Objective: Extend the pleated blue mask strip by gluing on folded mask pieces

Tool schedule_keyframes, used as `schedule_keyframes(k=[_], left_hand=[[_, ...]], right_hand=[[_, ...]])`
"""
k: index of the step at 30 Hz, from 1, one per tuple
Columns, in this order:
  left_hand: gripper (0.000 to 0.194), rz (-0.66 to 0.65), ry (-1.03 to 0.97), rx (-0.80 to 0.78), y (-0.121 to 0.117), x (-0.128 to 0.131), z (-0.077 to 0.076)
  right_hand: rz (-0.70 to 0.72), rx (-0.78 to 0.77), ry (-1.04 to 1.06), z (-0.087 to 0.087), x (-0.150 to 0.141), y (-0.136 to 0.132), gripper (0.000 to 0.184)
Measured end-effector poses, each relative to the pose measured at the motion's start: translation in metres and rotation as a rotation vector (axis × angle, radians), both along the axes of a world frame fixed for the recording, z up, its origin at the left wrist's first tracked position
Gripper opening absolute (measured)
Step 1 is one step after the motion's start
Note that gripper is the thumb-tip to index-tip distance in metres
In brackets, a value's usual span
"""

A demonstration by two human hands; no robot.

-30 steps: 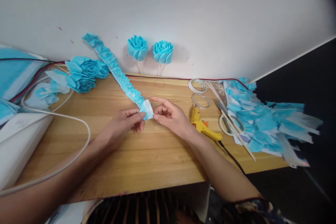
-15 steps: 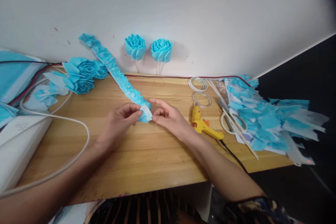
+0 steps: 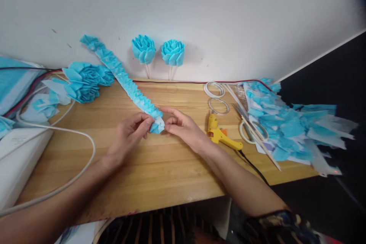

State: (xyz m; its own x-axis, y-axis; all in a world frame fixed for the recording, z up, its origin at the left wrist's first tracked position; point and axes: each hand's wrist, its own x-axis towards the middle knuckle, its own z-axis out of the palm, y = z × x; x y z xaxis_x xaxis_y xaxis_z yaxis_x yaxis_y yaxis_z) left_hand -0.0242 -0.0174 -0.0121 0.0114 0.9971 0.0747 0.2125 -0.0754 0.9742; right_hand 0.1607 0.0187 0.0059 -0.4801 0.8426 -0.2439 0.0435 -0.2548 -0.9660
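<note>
A long pleated strip of blue tissue-like material [image 3: 128, 85] runs from the wall at upper left down to my hands. My left hand [image 3: 131, 133] pinches its near end between thumb and forefinger. On the other side of that end, my right hand [image 3: 183, 126] grips the edge between thumb and finger, forefinger stretched along the strip. The folded tip [image 3: 157, 126] shows a whitish patch between the two hands. Two finished blue flowers on sticks, a left one [image 3: 143, 49] and a right one [image 3: 173, 52], stand against the wall beyond.
A yellow glue gun [image 3: 219, 133] lies right of my right hand, its cord trailing off the wooden table [image 3: 171, 175]. Behind it are tape rolls [image 3: 214, 89], scissors [image 3: 251, 129], sticks and a heap of blue pieces [image 3: 294, 126]. Blue flowers [image 3: 87, 82] and a white cable [image 3: 93, 148] lie left.
The white flap at the strip's near end now lies folded lower between my fingers. The view has shifted slightly; both hands keep their hold.
</note>
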Motion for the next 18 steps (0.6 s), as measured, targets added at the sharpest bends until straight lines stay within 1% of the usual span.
schedule_keyframes(k=[3, 7, 12, 15, 18], left_hand=[[0.031, 0.0, -0.052, -0.07, 0.001, -0.001, 0.005], [0.027, 0.006, -0.173, -0.161, 0.004, -0.001, 0.003], [0.025, 0.0, -0.252, -0.184, 0.005, -0.003, -0.003], [0.023, -0.005, -0.214, -0.193, 0.006, -0.004, -0.005], [0.024, -0.031, -0.095, -0.154, 0.009, -0.006, -0.01]], right_hand=[[-0.003, -0.003, 0.007, 0.0, 0.0, 0.0, 0.054], [0.0, 0.001, 0.032, -0.003, 0.0, 0.0, 0.052], [-0.003, -0.008, 0.035, -0.005, 0.0, 0.001, 0.053], [-0.008, -0.002, 0.018, -0.006, 0.0, 0.001, 0.053], [0.006, 0.008, -0.028, -0.01, 0.0, 0.001, 0.056]])
